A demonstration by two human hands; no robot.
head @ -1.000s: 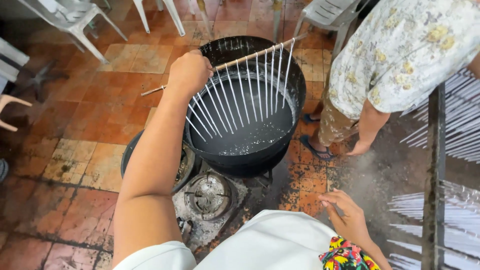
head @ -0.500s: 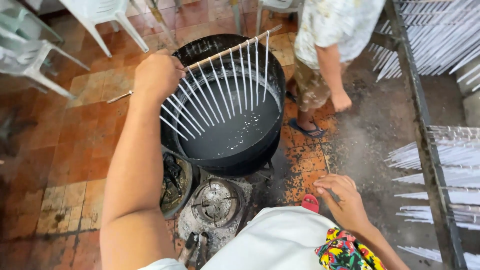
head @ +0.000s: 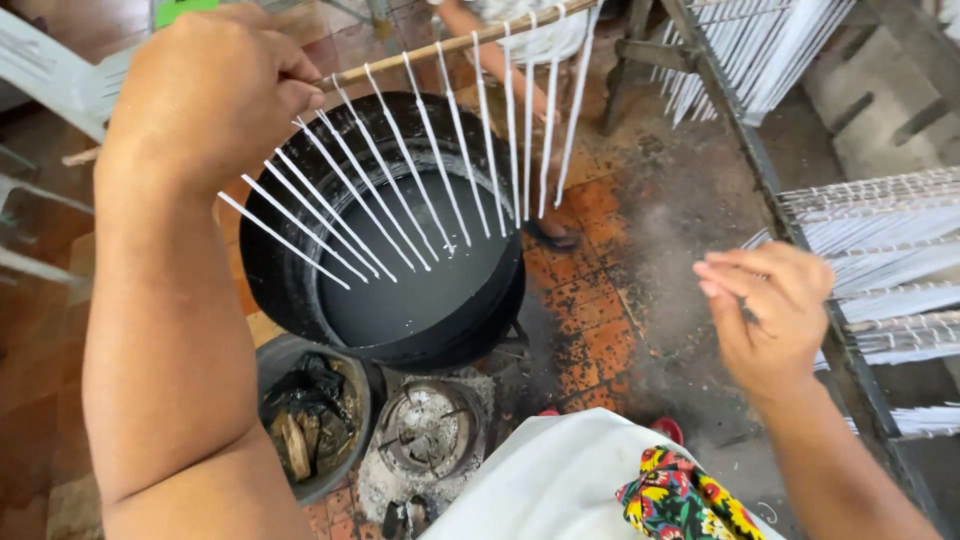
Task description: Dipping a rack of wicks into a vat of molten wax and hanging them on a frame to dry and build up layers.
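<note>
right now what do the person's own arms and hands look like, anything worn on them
Both arms are bare from the upper arm down, with no sleeves showing. The left hand and right hand wear no gloves, and no rings, watch or bracelet can be seen. The forearms are broad and rounded. Near the body there is white cloth with a bright floral fabric beside it.

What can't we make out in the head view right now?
- Stick: its left part is hidden behind the left hand; its right end is cut off by the top edge.
- Right hand: its palm faces away, so any contents are unseen.
- Pot: liquid depth unreadable.
- Other person: mostly cut off by the top edge.
</note>
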